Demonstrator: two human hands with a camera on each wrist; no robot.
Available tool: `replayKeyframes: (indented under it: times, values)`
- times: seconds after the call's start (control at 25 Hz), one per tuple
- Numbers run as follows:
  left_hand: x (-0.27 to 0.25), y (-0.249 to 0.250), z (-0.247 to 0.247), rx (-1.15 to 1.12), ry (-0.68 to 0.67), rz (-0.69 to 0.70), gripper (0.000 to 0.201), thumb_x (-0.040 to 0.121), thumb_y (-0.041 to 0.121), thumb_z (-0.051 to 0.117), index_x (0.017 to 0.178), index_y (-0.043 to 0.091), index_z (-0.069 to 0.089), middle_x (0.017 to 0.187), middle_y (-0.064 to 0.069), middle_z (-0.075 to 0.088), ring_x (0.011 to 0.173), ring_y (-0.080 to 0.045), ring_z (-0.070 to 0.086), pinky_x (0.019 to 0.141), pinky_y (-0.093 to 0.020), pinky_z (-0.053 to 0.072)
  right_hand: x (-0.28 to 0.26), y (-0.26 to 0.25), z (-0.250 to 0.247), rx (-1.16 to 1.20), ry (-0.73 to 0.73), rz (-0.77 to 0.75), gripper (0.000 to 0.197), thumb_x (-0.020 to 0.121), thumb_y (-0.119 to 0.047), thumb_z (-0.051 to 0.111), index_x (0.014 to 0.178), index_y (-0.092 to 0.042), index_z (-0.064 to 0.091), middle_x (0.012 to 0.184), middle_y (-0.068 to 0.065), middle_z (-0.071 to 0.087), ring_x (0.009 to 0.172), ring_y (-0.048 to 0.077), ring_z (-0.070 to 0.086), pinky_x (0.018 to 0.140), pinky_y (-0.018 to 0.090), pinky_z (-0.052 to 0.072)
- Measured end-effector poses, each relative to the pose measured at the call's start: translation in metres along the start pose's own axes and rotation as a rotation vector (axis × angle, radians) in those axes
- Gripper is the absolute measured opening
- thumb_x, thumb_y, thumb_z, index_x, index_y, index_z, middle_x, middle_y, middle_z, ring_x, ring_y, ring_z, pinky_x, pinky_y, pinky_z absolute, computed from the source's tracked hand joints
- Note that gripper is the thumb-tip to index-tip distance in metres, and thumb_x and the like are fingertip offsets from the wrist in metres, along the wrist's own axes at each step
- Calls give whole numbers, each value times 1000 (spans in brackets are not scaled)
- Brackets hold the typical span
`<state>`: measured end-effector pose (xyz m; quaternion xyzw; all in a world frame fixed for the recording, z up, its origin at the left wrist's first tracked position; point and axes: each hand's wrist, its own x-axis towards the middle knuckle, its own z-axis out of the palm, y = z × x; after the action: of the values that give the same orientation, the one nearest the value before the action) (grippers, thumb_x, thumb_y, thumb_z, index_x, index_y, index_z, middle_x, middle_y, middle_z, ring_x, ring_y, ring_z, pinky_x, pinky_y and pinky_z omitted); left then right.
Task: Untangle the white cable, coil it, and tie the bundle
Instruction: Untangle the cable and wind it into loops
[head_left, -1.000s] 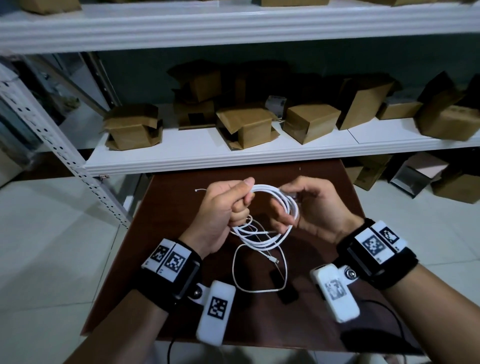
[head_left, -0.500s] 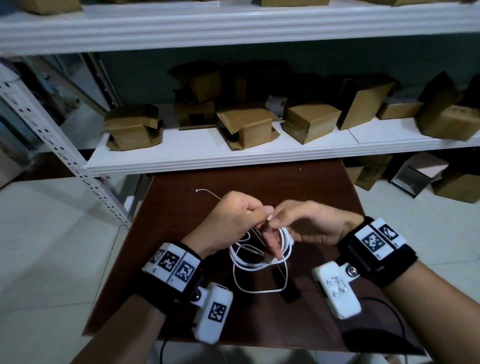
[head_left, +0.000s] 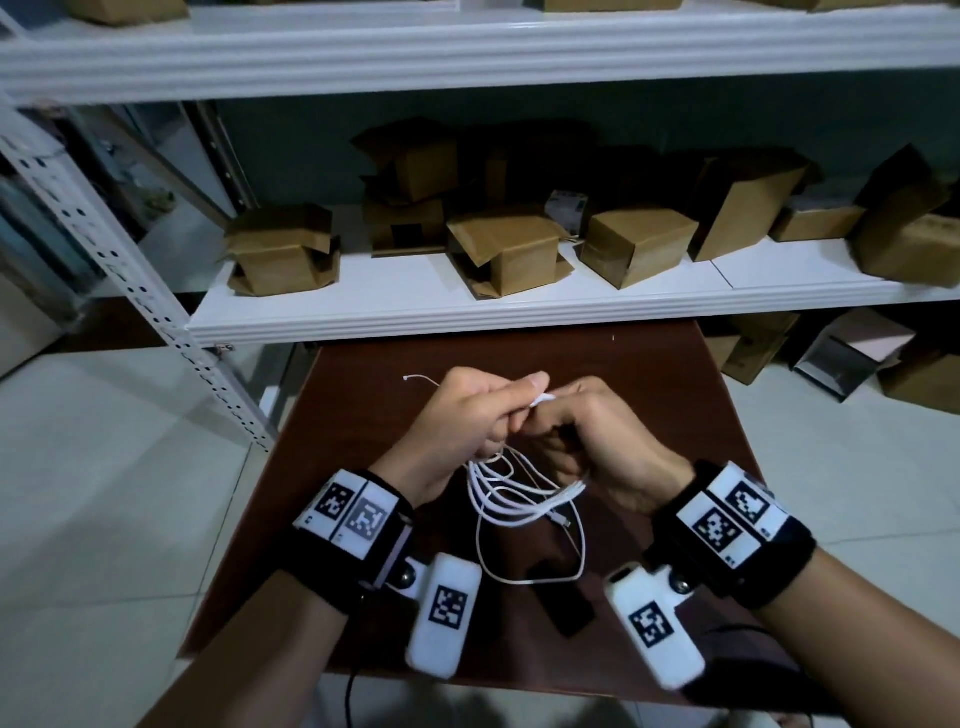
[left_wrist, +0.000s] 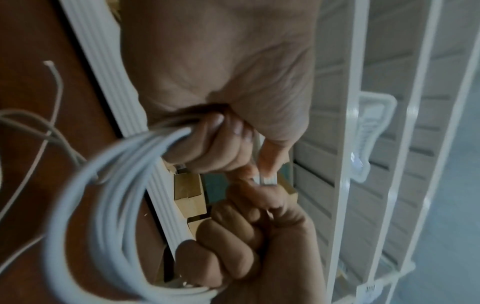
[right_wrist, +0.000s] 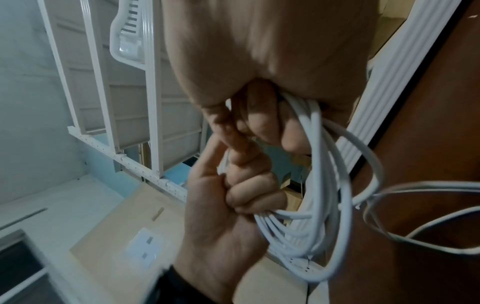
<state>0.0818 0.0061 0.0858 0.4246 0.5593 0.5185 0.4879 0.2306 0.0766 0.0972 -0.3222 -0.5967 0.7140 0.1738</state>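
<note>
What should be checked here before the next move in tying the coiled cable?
1. Coil gathered in both hands: ok. The left hand and right hand each grip the white cable loops.
2. All cable wound in: not ok. A loose loop hangs down onto the brown table, with a connector dangling.
3. Tie in hand: ok. A thin white tie is pinched at the fingertips; its free end sticks out to the left.
4. Tie wrapped round the bundle: cannot tell, the fingers hide it.
5. Loops free of tangles: cannot tell, the strands blur and cross.
</note>
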Motion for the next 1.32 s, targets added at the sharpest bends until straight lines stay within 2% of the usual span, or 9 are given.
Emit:
replayKeyframes:
  times: [0.08,0.16,0.24,0.48,0.72,0.8,0.96,1.08,1.32]
  values:
    - [1,1,-5,-175,-64,-70,47,104,39,59,66,12,51,49,8,24,39,-4,19,41,-18,15,1,-2,-1,111,47,-1,16,71,-6,60,66,8,56,55,0,17,46,12,11,50,30,9]
    - [2,0,-7,-345,-118,-90,43,103,41,54,71,13,51,49,11,24,39,-3,22,43,-20,15,3,-6,-4,272,109,4,30,72,-6,58,48,-12,41,50,-3,14,41,12,9,51,31,6]
    - [2,-4,-5,-476,-147,-74,38,104,38,52,74,15,51,50,12,25,41,-3,25,48,-23,14,4,-11,-7,438,164,19,39,69,-10,58,50,-25,27,44,-5,13,34,12,9,49,30,6]
    - [3,-1,9,-717,-91,41,30,106,26,51,80,11,54,52,13,28,41,0,29,47,-18,22,0,-24,-20,554,165,-8,43,71,-10,57,68,-28,18,52,-5,7,39,11,6,53,33,7]
    - [5,12,7,-966,63,-50,43,104,33,50,69,9,56,44,14,26,31,-3,26,37,-15,21,1,-25,-15,492,87,-14,39,81,-5,55,60,-24,28,48,-7,16,37,9,13,58,34,10]
    - [5,16,3,-909,68,-54,45,104,35,49,68,8,56,44,13,25,32,-3,22,38,-18,16,1,-25,-14,494,79,-22,39,81,-4,55,60,-23,29,49,-7,14,37,9,14,59,35,11]
    - [1,29,-11,-575,62,11,43,97,39,58,70,5,56,44,11,22,42,-8,10,47,-25,12,-4,-29,-18,469,48,-86,35,82,-2,56,64,-22,32,57,-2,6,43,14,10,61,36,17]
    - [0,24,-9,-391,79,94,44,99,37,61,70,5,55,45,11,23,37,-5,17,44,-25,14,-6,-27,-21,458,28,-82,36,81,-3,55,61,-22,32,57,-1,4,45,16,7,61,35,19]
    - [4,7,-1,-257,199,96,49,102,30,63,59,14,44,48,6,21,37,-7,15,42,-20,11,-2,-9,-29,378,-137,-63,40,88,-7,54,57,-21,33,54,0,13,49,19,13,64,35,34]
